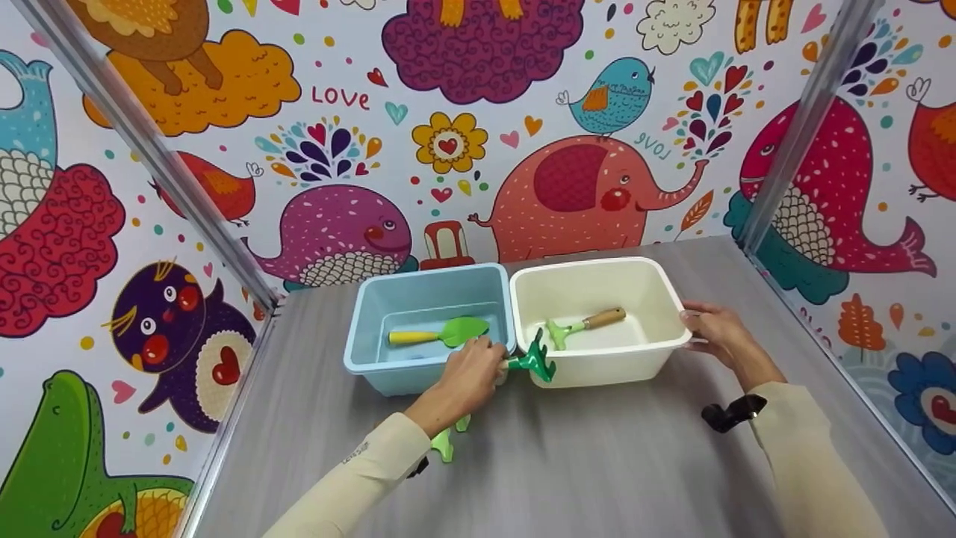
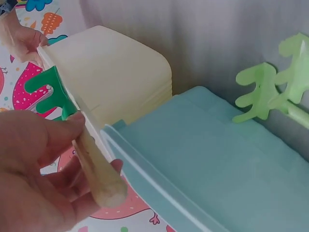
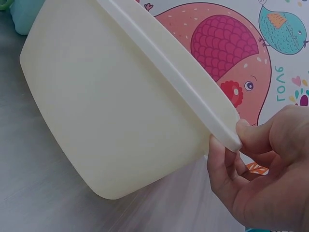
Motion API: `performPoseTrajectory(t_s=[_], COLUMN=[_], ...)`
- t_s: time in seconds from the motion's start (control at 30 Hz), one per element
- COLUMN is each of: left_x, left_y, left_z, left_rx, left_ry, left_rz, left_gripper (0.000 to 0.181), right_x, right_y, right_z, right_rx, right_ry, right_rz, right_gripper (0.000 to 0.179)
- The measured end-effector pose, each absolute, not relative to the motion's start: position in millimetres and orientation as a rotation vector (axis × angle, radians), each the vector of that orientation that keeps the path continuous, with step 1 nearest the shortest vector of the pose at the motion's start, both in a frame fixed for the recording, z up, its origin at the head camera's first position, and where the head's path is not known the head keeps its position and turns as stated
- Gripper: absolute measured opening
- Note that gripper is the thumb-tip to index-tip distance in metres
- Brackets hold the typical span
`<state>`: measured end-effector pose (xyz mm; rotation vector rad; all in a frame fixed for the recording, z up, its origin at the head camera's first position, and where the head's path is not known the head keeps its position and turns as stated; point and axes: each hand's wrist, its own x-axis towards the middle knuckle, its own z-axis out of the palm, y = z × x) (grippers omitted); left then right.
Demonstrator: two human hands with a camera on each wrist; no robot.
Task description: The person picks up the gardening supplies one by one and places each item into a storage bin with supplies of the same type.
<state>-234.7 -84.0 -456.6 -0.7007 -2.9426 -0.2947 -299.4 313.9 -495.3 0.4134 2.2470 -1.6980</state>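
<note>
My left hand [image 1: 467, 373] grips a small hand rake [image 1: 539, 362] by its wooden handle, its dark green tines over the front rim where the two bins meet. With thumb and fingers, my right hand [image 1: 721, 336] pinches the right rim of the cream bin [image 1: 612, 370]. Inside that bin lies a light green hand rake [image 1: 603, 318] with a wooden handle. The blue bin [image 1: 403, 382] on its left holds a green trowel [image 1: 464, 330] with a yellow handle. Light green rake heads [image 2: 260, 92] show on the table in the left wrist view, partly covered by my forearm in the head view.
The bins stand side by side at the back of the grey table [image 1: 582, 463]. Patterned panels [image 1: 448, 202] rise behind and at both sides, with metal posts [image 1: 810, 127] at the corners.
</note>
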Motion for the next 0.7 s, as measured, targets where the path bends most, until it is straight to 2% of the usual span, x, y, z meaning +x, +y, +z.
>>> performPoseTrajectory(t_s=[0.7], left_x=[-269], left_y=[-52], left_z=[-454], left_rx=[-0.694], left_ry=[-3.055], left_rz=[-0.264], left_gripper=[0.017], right_x=[-299], right_y=[315], right_z=[-495], right_rx=[0.377], right_ry=[2.251], right_rz=[-1.703], right_gripper=[0.063])
